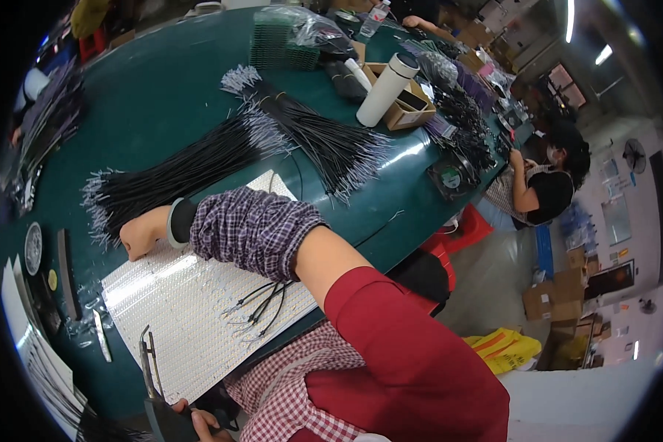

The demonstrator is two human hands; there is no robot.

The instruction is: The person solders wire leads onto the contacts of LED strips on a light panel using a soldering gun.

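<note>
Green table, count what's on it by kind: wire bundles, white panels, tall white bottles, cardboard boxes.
Black wire bundles: 2, one by the left hand, one beyond it
White panel: 1
Tall white bottle: 1
Cardboard box: 1
Total: 5
The right hand holds a dark tool.

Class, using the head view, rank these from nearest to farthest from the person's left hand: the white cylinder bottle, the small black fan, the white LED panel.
From the left hand:
1. White LED panel, right under the hand.
2. White cylinder bottle, far across the table.
3. Small black fan, at the table's right edge.
</note>
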